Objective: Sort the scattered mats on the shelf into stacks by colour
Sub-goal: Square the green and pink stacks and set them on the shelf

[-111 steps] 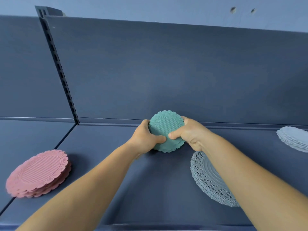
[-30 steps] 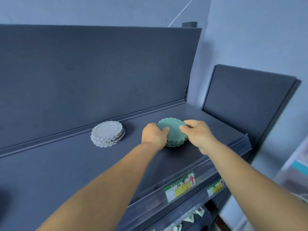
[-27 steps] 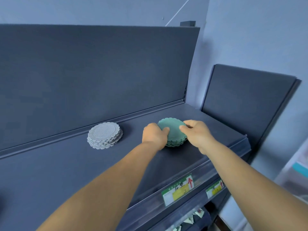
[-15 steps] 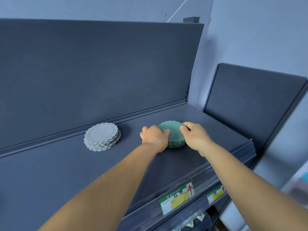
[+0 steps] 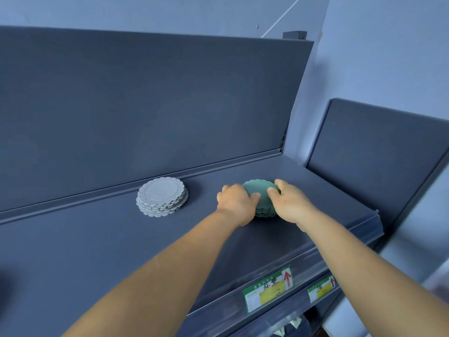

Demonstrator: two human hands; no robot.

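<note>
A stack of green scalloped mats (image 5: 262,198) rests on the dark shelf (image 5: 97,239), toward its right end. My left hand (image 5: 237,203) grips the stack's left side, thumb on the top mat. My right hand (image 5: 290,203) grips its right side, fingers curled over the top edge. To the left, near the back ledge, sits a stack of grey scalloped mats (image 5: 161,197), apart from both hands.
The shelf's tall back panel (image 5: 145,105) rises behind the stacks. A side panel (image 5: 379,161) closes the right end. Green and yellow price labels (image 5: 267,288) sit on the shelf's front edge, with a lower shelf beneath.
Since 3.7 s ago I have carried the green mats from the shelf's middle to its right end. In the last second the stack settled onto the shelf, both hands still on it.
</note>
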